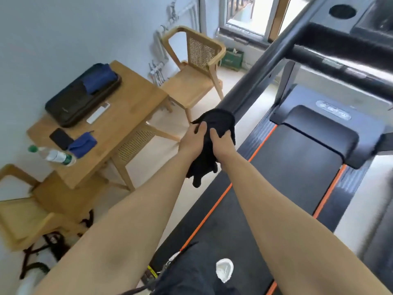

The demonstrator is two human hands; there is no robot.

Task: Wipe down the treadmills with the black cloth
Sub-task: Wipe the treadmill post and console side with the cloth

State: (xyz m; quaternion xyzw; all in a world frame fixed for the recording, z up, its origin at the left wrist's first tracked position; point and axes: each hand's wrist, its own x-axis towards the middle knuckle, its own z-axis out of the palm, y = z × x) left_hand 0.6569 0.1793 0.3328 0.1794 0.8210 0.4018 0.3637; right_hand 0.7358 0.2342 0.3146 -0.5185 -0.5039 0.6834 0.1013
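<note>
The black cloth (214, 124) is wrapped over the near end of the treadmill's left handrail (255, 81), a dark bar that rises toward the console. My left hand (194, 138) and my right hand (221, 143) both grip the cloth, side by side, with its loose end hanging below them. The treadmill's belt (282, 177), dark with orange side stripes, runs under my arms. A padded crossbar (344, 50) spans the upper right.
A wooden table (131, 116) stands to the left with a black tray, a phone, a blue cloth and a lying water bottle (53, 155). Wooden chairs (195, 67) sit beyond and at the lower left. A window is at the top.
</note>
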